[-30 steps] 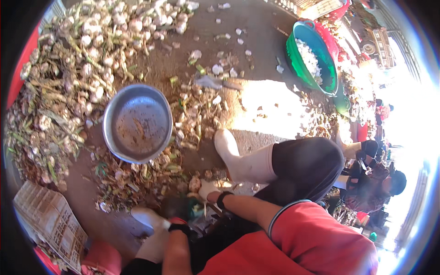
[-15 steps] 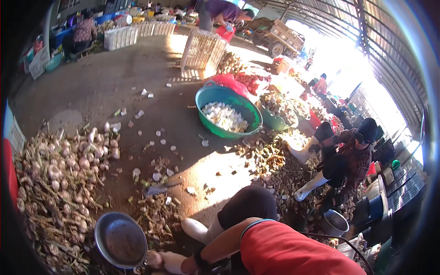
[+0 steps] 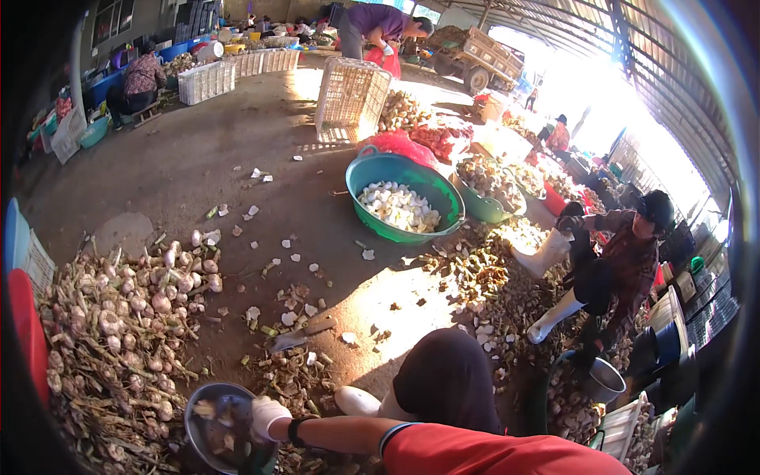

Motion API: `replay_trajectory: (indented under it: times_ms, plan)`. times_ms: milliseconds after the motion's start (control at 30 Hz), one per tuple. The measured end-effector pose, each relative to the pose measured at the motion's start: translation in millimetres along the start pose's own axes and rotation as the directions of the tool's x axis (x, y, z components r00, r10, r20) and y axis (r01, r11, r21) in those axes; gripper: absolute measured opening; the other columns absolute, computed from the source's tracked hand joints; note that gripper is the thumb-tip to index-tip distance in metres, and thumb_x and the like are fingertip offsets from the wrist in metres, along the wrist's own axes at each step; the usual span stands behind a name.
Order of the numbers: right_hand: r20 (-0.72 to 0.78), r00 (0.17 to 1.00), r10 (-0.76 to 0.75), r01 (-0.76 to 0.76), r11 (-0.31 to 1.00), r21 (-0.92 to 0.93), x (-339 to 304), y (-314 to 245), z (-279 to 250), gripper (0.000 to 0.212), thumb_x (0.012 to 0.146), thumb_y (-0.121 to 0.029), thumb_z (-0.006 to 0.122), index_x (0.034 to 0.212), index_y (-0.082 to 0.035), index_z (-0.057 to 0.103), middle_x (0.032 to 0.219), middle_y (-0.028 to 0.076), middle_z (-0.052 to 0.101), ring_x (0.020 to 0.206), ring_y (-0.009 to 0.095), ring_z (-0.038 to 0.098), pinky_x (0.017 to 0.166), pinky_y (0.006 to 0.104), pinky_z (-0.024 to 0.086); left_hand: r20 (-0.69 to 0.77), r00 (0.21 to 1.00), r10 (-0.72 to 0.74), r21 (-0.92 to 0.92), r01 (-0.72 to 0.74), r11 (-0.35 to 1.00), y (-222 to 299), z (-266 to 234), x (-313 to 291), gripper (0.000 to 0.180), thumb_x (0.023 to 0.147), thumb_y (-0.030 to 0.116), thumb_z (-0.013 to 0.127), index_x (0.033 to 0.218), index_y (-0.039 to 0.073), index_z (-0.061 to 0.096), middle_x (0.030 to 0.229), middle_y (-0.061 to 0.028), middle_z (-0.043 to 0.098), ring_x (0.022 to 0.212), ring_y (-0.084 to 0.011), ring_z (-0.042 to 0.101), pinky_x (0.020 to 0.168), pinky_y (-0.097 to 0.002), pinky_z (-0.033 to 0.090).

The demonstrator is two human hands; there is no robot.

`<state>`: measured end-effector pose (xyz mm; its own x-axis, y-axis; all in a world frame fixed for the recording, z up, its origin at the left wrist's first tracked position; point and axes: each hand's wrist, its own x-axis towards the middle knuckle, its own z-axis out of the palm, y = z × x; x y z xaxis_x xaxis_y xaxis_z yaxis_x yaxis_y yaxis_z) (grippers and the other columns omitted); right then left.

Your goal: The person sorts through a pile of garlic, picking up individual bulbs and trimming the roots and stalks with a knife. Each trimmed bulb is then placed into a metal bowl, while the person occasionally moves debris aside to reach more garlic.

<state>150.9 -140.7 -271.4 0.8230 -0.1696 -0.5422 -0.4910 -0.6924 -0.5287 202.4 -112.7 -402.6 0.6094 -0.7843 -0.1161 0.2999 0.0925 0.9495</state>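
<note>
My white-gloved right hand [image 3: 269, 418] is at the right rim of the metal basin [image 3: 197, 432], beside the garlic heap [image 3: 119, 317] — whether its grip is closed, I cannot tell — and too much pressing there could tip out the pale pieces [image 3: 204, 409].

- Flr [image 3: 237, 134]: grey-brown, hard, dusty; round paler patch [image 3: 124, 231] toward L.
- Sunlit strip [image 3: 396, 299] across mid flr, sharp shadow edge nr it.
- Corrugated roof [image 3: 546, 16], upper R, w/ dark beam [image 3: 621, 36] under it.
- Far R side: v. bright daylight, detail blown out.
- Grey wall [image 3: 149, 25], upper L, w/ dark-paned window [image 3: 113, 17]; pale post [image 3: 77, 71] just L of it.
- Low stool [image 3: 148, 115], far L.
- Cargo truck [image 3: 484, 63], far end, parked nr roof edge.
</note>
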Motion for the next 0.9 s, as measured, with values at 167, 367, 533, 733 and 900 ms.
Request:
replay_trajectory:
  times_ms: [167,367,533,733,900]
  plan:
    - [-0.192,0.951,0.242,-0.132,0.880,0.456,15,20,38,0.034,0.079,-0.019,0.063,0.106,0.001,0.063,0.101,0.026,0.066,0.096,0.040,0.065,0.079,0.0423,0.053,-0.080,0.997,-0.024,-0.067,0.019,0.998,12,-29,-9,0.031,0.080,0.036,0.066,0.098,0.011,0.065,0.089,-0.0092,0.066,0.079,-0.0246,0.062,0.064,-0.0388,0.050]
    - [0.065,0.987,-0.146,0.153,0.981,-0.119,40,65,64,0.033,0.082,-0.027,0.059,0.097,0.000,0.071,0.089,0.021,0.069,0.090,0.035,0.068,0.075,0.0413,0.054,-0.141,0.990,0.010,-0.087,-0.022,0.996,85,-35,2,0.029,0.081,0.034,0.065,0.097,0.010,0.065,0.088,-0.0088,0.066,0.076,-0.0240,0.062,0.062,-0.0378,0.050]
    - [0.107,0.925,-0.365,0.375,0.829,-0.416,0,20,40,0.018,0.080,-0.013,0.060,0.090,-0.008,0.074,0.086,0.014,0.070,0.084,0.029,0.069,0.071,0.0390,0.056,-0.239,0.970,0.045,-0.081,-0.067,0.994,149,-44,-18,0.028,0.082,0.033,0.065,0.097,0.009,0.065,0.087,-0.0084,0.066,0.074,-0.0236,0.062,0.059,-0.0370,0.051]
    - [0.014,0.703,-0.711,0.638,0.623,-0.453,-42,3,-39,0.012,0.076,-0.013,0.064,0.082,-0.009,0.074,0.081,0.010,0.071,0.076,0.030,0.069,0.065,0.0373,0.055,-0.198,0.976,0.089,-0.107,-0.112,0.988,228,29,25,0.026,0.083,0.031,0.064,0.096,0.009,0.064,0.086,-0.0080,0.066,0.071,-0.0230,0.062,0.057,-0.0361,0.051]
    - [-0.008,0.816,-0.577,0.574,0.809,0.126,-99,-38,-110,0.016,0.076,-0.017,0.062,0.079,-0.005,0.071,0.077,0.017,0.068,0.070,0.032,0.066,0.062,0.0396,0.052,-0.263,0.962,0.066,-0.121,-0.101,0.988,273,75,16,0.024,0.084,0.029,0.063,0.095,0.008,0.064,0.085,-0.0077,0.065,0.069,-0.0225,0.062,0.054,-0.0353,0.051]
